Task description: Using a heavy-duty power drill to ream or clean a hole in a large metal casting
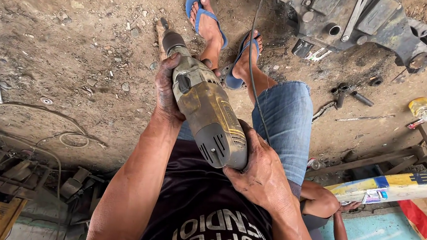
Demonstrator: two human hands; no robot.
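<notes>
Firmly held — drill (206, 111) between left hand (167, 90), right hand (261, 172).

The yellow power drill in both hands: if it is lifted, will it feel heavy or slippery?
The power drill probably feels heavy: the left hand and right hand both grip it. Its worn, grimy casing may be slippery. Its cord looks floppy.

The power tool (205, 108) lies between both grips: left grip (167, 90) at its front, right grip (260, 177) at its rear. Beyond them, feet on the dirt floor (62, 25); farther ahead and right, a metal housing (345, 17).
</notes>
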